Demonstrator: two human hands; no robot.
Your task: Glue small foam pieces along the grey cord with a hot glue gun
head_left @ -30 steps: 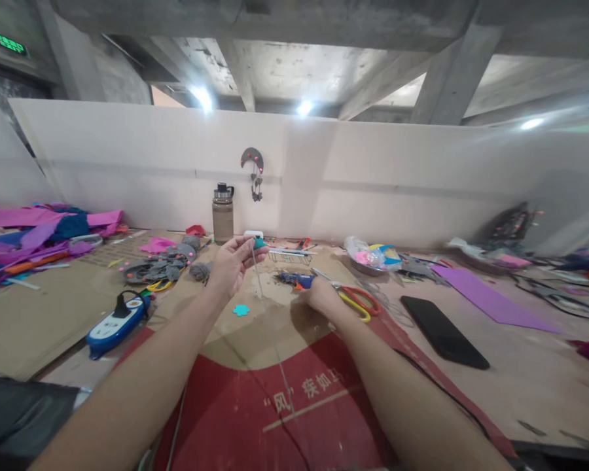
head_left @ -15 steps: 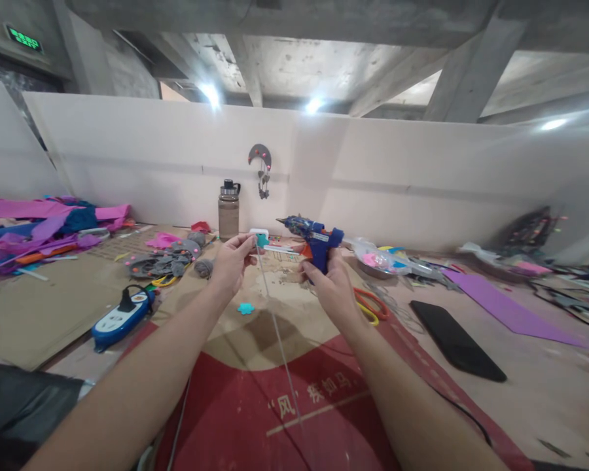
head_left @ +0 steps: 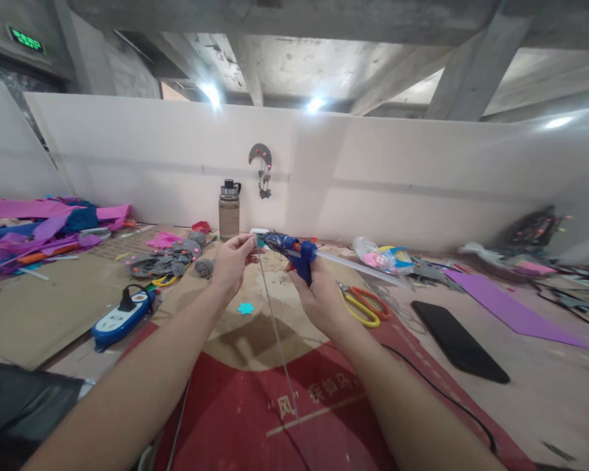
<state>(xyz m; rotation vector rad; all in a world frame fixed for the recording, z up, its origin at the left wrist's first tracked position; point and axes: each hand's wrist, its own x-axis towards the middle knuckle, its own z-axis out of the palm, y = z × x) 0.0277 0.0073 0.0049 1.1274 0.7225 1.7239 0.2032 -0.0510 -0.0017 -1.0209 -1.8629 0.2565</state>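
My left hand (head_left: 232, 261) is raised above the table and pinches a small teal piece (head_left: 260, 242) with a thin clear string (head_left: 275, 327) hanging down from it. My right hand (head_left: 319, 294) grips a blue hot glue gun (head_left: 289, 248), a white glue stick poking out of its back. The gun's nozzle points left and touches or nearly touches the teal piece. A black cord (head_left: 442, 392) runs from the gun along my right forearm. A teal felt flower (head_left: 246, 308) lies on the cardboard below my hands.
Red-and-yellow scissors (head_left: 363, 304) and a black phone (head_left: 459, 340) lie to the right. A blue-white power strip (head_left: 120, 315) sits left, with grey felt pieces (head_left: 171, 258), a water bottle (head_left: 229, 209), pink and purple sheets (head_left: 39, 222), a purple sheet (head_left: 505, 307).
My right hand lifted the glue gun off the table, then brought its nozzle left to the teal piece held in my left hand. My left hand stayed nearly still.
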